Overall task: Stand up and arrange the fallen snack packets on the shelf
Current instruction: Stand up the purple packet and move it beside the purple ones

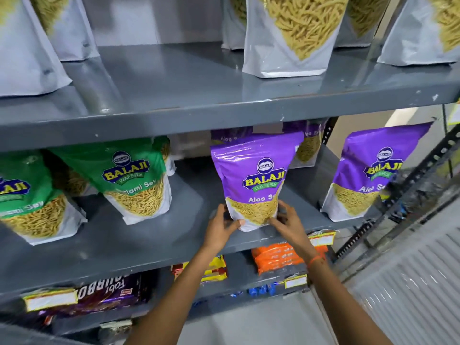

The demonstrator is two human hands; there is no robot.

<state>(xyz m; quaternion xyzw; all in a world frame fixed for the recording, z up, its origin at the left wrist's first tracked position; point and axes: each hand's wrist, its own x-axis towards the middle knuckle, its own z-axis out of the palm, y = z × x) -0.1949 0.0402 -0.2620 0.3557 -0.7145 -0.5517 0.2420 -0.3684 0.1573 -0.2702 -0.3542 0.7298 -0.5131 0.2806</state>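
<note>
The purple Balaji Aloo Sev snack packet (254, 180) stands upright near the front edge of the grey painted metal shelf (149, 235), in a rack of slotted steel uprights with pale flooring at the right. Its glossy purple top carries the yellow logo; a window below shows yellow sev. The left hand (221, 230) and right hand (288, 220) grasp its lower corners, one each side (thumbs on the front). Green Balaji sev packets (134, 178) stand to the left, another purple packet (366, 175) well apart at right, and white sev pouches (288, 36) fill the shelf above.
</note>
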